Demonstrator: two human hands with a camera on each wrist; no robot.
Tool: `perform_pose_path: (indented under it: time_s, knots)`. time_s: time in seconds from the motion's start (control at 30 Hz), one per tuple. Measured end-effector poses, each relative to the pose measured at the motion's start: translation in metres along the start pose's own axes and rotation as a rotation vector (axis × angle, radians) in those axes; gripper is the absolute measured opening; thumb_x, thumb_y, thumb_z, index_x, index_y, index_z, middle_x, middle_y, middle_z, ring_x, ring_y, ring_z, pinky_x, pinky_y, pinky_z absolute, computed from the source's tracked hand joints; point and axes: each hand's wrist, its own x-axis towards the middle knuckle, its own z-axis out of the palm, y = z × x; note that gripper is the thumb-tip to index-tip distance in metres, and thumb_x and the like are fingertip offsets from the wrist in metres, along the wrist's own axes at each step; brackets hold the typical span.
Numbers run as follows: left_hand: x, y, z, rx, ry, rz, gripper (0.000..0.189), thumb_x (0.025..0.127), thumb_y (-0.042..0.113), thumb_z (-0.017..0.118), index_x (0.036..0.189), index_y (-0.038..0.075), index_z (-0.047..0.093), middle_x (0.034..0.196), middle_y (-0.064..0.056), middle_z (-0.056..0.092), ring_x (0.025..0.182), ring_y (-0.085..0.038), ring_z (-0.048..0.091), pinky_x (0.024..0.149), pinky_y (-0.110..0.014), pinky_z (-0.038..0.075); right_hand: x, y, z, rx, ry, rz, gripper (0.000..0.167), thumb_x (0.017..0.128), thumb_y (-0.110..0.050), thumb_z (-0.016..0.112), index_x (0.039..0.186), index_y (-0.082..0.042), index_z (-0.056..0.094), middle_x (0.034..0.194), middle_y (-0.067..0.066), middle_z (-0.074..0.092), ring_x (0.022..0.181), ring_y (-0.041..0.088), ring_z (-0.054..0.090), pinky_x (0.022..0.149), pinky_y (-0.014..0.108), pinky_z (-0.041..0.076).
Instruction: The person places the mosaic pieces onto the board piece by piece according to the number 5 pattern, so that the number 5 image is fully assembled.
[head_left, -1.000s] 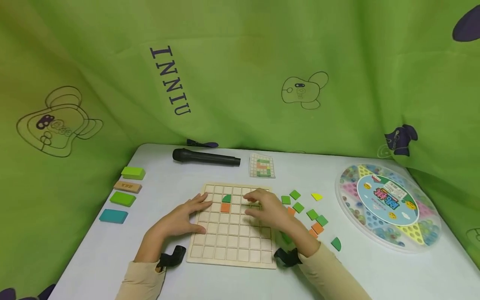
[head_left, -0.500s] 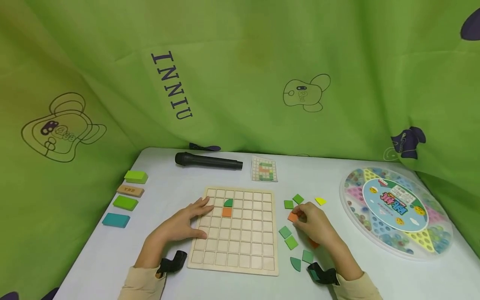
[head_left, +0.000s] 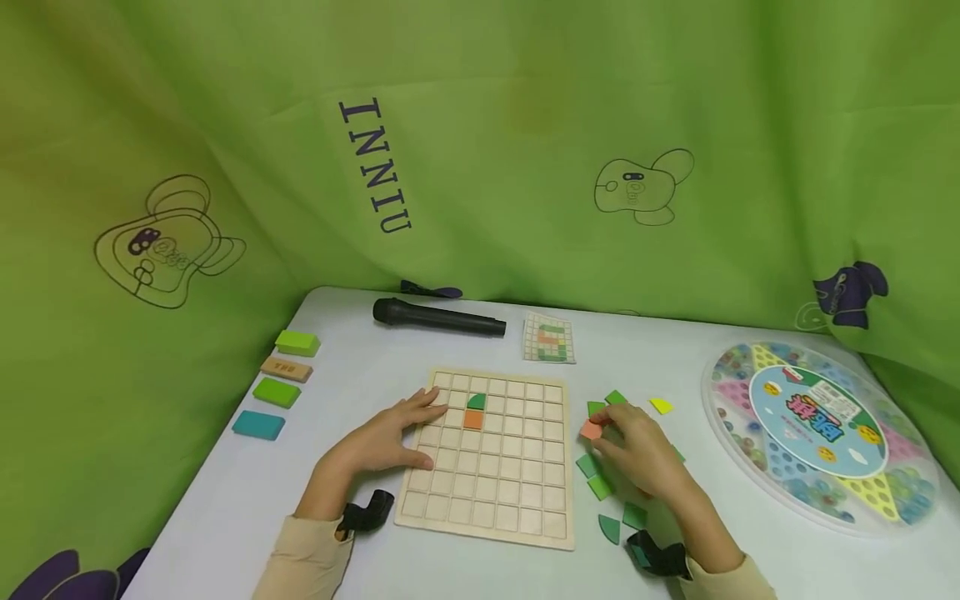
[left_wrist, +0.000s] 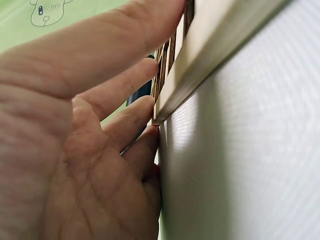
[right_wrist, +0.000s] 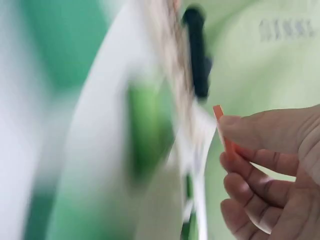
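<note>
My left hand (head_left: pixel 384 435) rests on the left edge of a wooden grid board (head_left: pixel 487 521), its fingers spread along the rim. In the left wrist view the fingers and thumb touch the board's side (left_wrist: pixel 200 70). On the board lie a green quarter-circle tile (head_left: pixel 476 402) and, just below it, an orange square tile (head_left: pixel 473 419). To the right of the board my right hand (head_left: pixel 643 450) pinches another orange square tile (head_left: pixel 591 430) between thumb and fingertips. The right wrist view shows this tile (right_wrist: pixel 224 130) edge-on, raised off the table.
Around the right hand lie green tiles (head_left: pixel 599 487), a green quarter-circle (head_left: pixel 609 528) and a yellow piece (head_left: pixel 661 406). A patterned card (head_left: pixel 549 338) and black microphone (head_left: pixel 439 318) lie behind the board. Blocks (head_left: pixel 258 425) line the left; a round marble game box (head_left: pixel 821 433) sits right.
My right hand has moved from above the board to the loose tiles on its right and picked up an orange square tile. The left hand has stayed on the board's edge.
</note>
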Motion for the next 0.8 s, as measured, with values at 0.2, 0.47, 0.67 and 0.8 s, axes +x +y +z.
perform_pose_path:
  time_s: [0.2,0.47,0.67,0.8]
  knots:
    - [0.001,0.0,0.0,0.008,0.01,0.0,0.081,0.073,0.036,0.08,0.143,0.018,0.044,0.158,-0.002,0.021,0.145,-0.039,0.012,0.112,-0.062,0.017,0.022,-0.045,0.022,0.196,-0.147,-0.116,0.023,0.086,-0.015,0.07,0.108,-0.013,0.067,0.107,-0.002,0.064,0.097,0.018,0.06,0.079,0.031,0.054]
    - [0.003,-0.001,0.005,-0.009,0.0,0.011,0.081,0.073,0.037,0.079,0.143,0.018,0.045,0.158,-0.001,0.021,0.146,-0.036,0.012,0.113,-0.062,0.017,0.057,-0.084,0.063,0.114,-0.343,-0.28,0.019,0.084,-0.017,0.072,0.102,-0.011,0.07,0.098,-0.003,0.065,0.088,0.012,0.059,0.075,0.024,0.05]
    - [0.001,-0.001,0.006,0.003,-0.012,0.024,0.081,0.073,0.039,0.079,0.143,0.016,0.044,0.158,-0.003,0.021,0.145,-0.036,0.013,0.112,-0.062,0.018,0.063,-0.092,0.078,-0.049,-0.376,-0.327,0.019,0.082,-0.018,0.074,0.099,-0.01,0.07,0.094,-0.004,0.064,0.087,0.008,0.054,0.076,0.023,0.048]
    - [0.0,-0.002,0.002,0.002,0.007,0.014,0.081,0.073,0.038,0.079,0.143,0.016,0.045,0.158,-0.003,0.022,0.146,-0.035,0.013,0.112,-0.061,0.019,0.065,-0.095,0.079,-0.067,-0.355,-0.336,0.023,0.082,-0.018,0.074,0.103,-0.009,0.068,0.097,-0.003,0.064,0.091,0.01,0.055,0.081,0.025,0.049]
